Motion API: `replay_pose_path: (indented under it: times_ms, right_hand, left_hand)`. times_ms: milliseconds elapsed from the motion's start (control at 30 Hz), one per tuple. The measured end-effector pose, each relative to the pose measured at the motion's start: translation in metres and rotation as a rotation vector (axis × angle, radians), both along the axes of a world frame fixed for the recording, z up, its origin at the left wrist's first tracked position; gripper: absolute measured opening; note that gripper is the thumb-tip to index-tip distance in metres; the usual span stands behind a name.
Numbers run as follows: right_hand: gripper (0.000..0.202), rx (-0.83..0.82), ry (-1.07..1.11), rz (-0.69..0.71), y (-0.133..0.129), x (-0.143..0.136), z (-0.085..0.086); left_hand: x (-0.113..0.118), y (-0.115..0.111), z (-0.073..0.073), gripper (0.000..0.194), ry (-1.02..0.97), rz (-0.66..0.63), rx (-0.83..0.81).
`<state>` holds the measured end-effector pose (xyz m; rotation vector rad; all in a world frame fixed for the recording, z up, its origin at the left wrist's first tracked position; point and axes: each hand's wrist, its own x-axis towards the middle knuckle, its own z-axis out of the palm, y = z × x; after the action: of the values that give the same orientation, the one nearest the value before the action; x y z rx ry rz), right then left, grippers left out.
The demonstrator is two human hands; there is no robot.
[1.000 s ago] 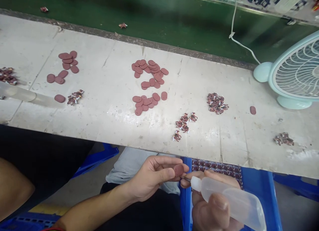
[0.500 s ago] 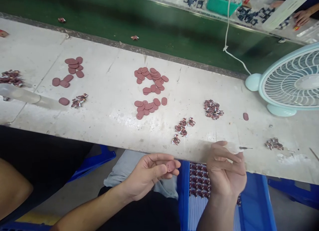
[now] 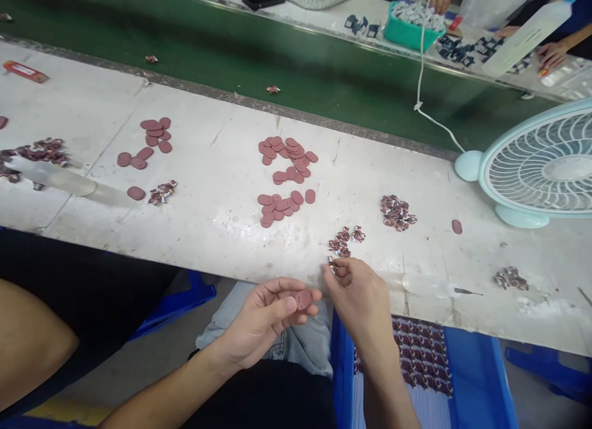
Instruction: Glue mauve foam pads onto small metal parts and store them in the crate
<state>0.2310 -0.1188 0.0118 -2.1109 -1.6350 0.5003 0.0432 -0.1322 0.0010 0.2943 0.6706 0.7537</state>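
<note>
Between thumb and fingers, my left hand point(image 3: 272, 312) holds a reddish-brown oval disc point(image 3: 304, 300) with small holes, over the table's front edge. My right hand point(image 3: 361, 293) pinches a small brown-and-white figure point(image 3: 331, 262) at the near end of a small group of figures point(image 3: 340, 243). To its right, a clear bottle with a thin dark tip point(image 3: 423, 285) lies on the table. Oval discs point(image 3: 277, 208) lie in loose piles beyond my left hand. Another pile of figures point(image 3: 396, 213) sits farther right.
A light blue fan point(image 3: 546, 164) stands at the right. Below the table edge is a blue crate point(image 3: 481, 367) with rows of figures. Another clear bottle point(image 3: 55, 176) lies at the left. Across the green strip point(image 3: 198, 59), a person's hands point(image 3: 552, 53) show near a teal basket point(image 3: 411, 34).
My right hand has let go of the bottle, now lying on the table, and moved left to the nearest small figure. My left hand still holds the disc. The view has shifted slightly.
</note>
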Motion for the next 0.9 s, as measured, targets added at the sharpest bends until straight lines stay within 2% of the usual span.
replay_pose_path:
  times_ms: [67,167,233,300,467,633,800,900]
  right_hand:
    - [0.018,-0.035,0.146,-0.012,-0.009,0.005,0.007]
    - [0.012,-0.002,0.556,-0.046,-0.033,0.01,0.021]
    - [0.014,0.058,0.779,-0.033,-0.049,0.007,0.028]
    - [0.02,0.088,0.891,0.009,-0.059,0.002,0.031]
    - [0.02,0.049,0.885,0.018,-0.066,-0.013,0.027]
    - [0.015,0.018,0.835,0.016,-0.063,-0.013,0.029]
    - [0.016,0.018,0.817,0.058,-0.062,-0.01,0.033]
    - [0.014,-0.007,0.867,0.042,-0.061,-0.01,0.031]
  left_hand:
    - [-0.001,-0.001,-0.001,0.016,0.008,0.007,0.013]
    - [-0.001,-0.001,-0.002,0.018,0.027,0.02,0.044]
    - [0.001,-0.001,-0.003,0.02,0.039,0.027,0.073]
    - [0.004,-0.001,-0.004,0.021,0.037,0.027,0.106]
    - [0.01,-0.002,-0.005,0.022,-0.012,-0.011,0.155]
    - [0.011,-0.003,-0.004,0.024,-0.03,-0.023,0.175]
    - [0.012,-0.003,-0.003,0.008,0.034,-0.009,0.193]
    - [0.012,-0.004,-0.002,0.006,0.082,0.004,0.228]
